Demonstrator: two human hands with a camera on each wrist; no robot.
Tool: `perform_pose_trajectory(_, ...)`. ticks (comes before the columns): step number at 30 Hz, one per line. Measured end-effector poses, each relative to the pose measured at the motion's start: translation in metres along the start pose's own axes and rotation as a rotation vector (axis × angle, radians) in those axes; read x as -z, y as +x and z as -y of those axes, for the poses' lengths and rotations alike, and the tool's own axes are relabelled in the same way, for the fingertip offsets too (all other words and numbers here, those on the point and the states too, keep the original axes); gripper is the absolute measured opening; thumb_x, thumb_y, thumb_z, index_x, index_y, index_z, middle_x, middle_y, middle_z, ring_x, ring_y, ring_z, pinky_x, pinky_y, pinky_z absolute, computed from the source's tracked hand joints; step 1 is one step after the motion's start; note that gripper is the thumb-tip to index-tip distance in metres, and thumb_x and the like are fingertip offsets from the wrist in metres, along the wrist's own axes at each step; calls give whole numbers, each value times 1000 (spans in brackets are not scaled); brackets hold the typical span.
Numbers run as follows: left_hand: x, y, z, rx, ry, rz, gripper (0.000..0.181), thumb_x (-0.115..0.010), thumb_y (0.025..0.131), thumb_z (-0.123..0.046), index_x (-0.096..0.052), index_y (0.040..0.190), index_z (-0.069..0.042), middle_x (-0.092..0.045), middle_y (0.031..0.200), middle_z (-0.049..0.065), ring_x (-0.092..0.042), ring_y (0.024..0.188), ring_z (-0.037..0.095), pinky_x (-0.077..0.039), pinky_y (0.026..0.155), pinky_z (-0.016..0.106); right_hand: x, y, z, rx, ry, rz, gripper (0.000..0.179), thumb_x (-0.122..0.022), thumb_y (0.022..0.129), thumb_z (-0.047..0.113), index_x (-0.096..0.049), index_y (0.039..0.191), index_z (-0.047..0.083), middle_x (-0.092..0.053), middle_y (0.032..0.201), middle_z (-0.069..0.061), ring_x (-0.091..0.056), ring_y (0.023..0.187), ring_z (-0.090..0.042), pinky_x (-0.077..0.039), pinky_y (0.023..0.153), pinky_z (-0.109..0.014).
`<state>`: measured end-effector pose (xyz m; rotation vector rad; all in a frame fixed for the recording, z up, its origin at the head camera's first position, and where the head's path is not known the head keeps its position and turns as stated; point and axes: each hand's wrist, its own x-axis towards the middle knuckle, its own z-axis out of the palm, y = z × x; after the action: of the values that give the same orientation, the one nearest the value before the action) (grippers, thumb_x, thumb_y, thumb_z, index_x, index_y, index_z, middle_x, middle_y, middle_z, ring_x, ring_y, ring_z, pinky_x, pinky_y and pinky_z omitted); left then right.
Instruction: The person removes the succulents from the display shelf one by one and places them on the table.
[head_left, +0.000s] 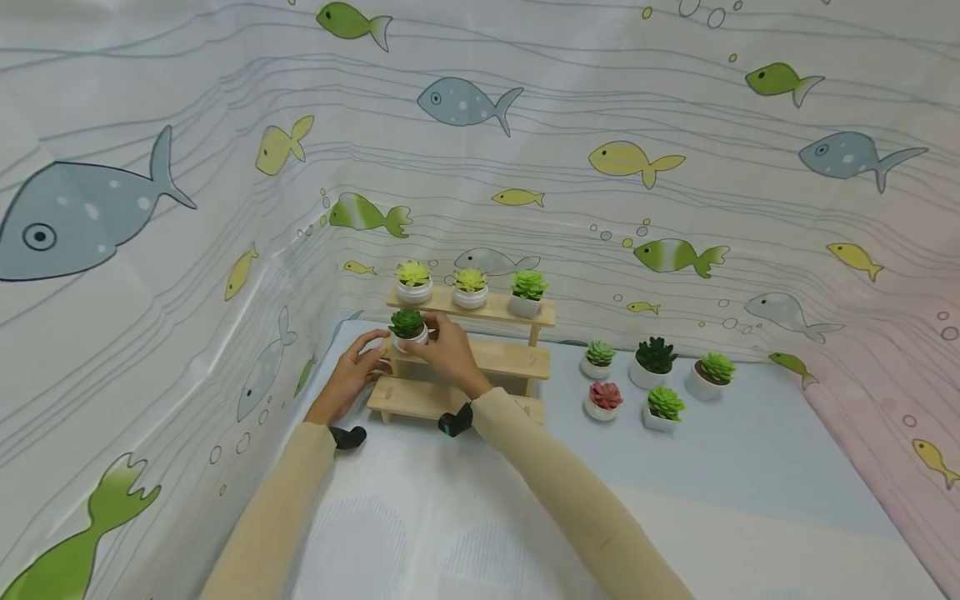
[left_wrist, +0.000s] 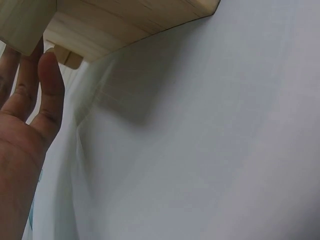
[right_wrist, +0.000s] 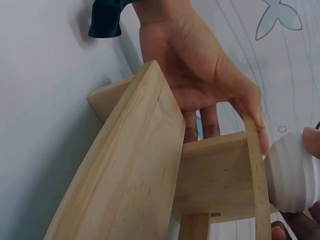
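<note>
The right hand (head_left: 450,350) pinches a potted succulent (head_left: 407,323), apparently to keep it upright, at the nine-o'clock end of the wooden stand's (head_left: 420,398) middle shelf (head_left: 498,357). The left hand (head_left: 350,380) curls around that end, seemingly steadying it.

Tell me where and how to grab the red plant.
Grip the red plant by opposite sides of its round white pot, below the leaves, which spread over the top and look a poorer hold. Coming from the front seems best: it stands upright with a green plant behind it and a square-potted one to its right, while its near side is free.
</note>
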<state>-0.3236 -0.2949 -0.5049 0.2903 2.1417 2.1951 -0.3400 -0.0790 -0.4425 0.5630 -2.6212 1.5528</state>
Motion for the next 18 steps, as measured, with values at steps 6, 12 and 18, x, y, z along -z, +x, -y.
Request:
perform_pose_trajectory(6, -1, 2, 0, 19, -2, -16, 43, -53, 99, -31, -43, 140, -22, -64, 106, 19, -50, 106, 51, -48, 82, 44, 1, 0, -3, 33, -16, -3, 67, -76, 79, 44, -50, 135, 16, -58, 122, 2, -57, 98, -9, -49, 79, -27)
perform_pose_trajectory(12, -2, 3, 0, 11, -5, -17, 44, -53, 99, -31, -42, 141, -21, -65, 105, 15, -46, 109, 56, -46, 83, 46, 5, -4, -2, 54, -10, -8, 66, -77, 79, 43, -51, 134, 17, -57, 120, 5, -56, 93, -9, -48, 76, -27)
perform_pose_trajectory(18, 0, 2, 1, -6, -4, 2, 49, -52, 100, -29, -38, 145, -17, -67, 104, 7, -53, 103, 47, -48, 80, 43, 14, -11, 0, 52, 55, -1, 65, -77, 77, 45, -52, 132, 21, -56, 116, 8, -56, 96, -11, -48, 76, -30)
